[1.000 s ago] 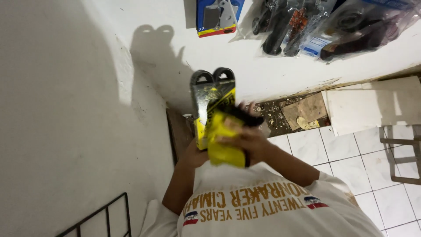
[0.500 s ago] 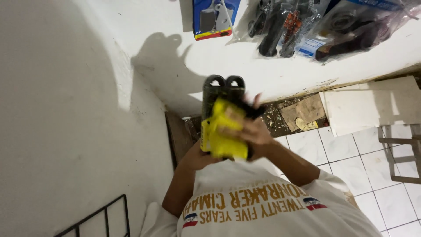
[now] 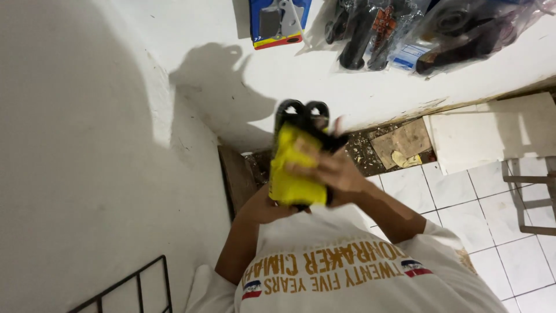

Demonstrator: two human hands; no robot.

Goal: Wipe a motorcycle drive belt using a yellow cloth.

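Note:
A yellow card package (image 3: 292,174) with two black rounded parts (image 3: 302,113) sticking out at its top is held in front of my chest. My right hand (image 3: 336,171) lies across its front and right side, fingers spread over the yellow card. My left hand (image 3: 267,204) supports it from below and the left, mostly hidden behind the package. Both forearms rise from my white printed t-shirt (image 3: 347,272).
On the white wall hang a blue-backed blister pack (image 3: 278,20) and clear bags of black parts (image 3: 370,29). A white board (image 3: 486,130) and a rubble gap (image 3: 399,145) edge the white tiled floor (image 3: 463,208). Black wire rack (image 3: 133,284) lower left; metal frame (image 3: 533,191) at right.
The package has turned in my hands, and my right hand has slid further across its yellow front. The black parts now show less above my fingers.

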